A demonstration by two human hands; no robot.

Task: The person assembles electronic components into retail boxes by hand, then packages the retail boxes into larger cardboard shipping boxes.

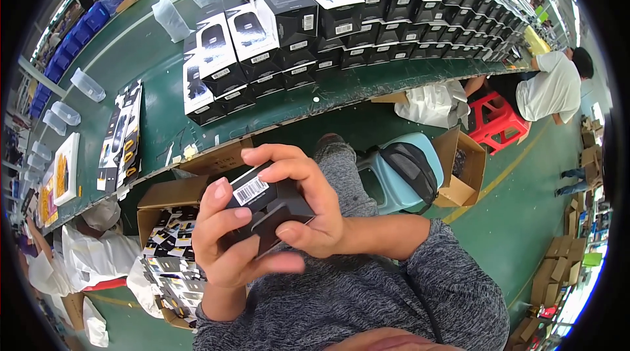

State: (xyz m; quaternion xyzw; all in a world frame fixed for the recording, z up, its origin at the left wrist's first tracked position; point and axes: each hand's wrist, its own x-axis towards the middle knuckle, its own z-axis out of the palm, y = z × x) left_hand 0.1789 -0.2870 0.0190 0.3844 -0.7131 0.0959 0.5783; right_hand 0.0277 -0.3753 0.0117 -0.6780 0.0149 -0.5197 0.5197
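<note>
Head view has the black box (275,197) sandwiched right between the two hands, held up on the person's side of the bench (157,98). Left hand (226,242) grips it from the left and below, right hand (315,210) wraps the right side, fingers over the far edge, thumb on the near side. So both are closed on it, and neither is really nearer. One left digit is blurry low down, can't tell if it touches. Long axis is tough to call with fingers in the way, but the box sits tilted, white label (251,191) by the left fingertips, and what looks like a flap (269,221) toward the right thumb. Stack (289,45) is beyond, well apart.
</note>
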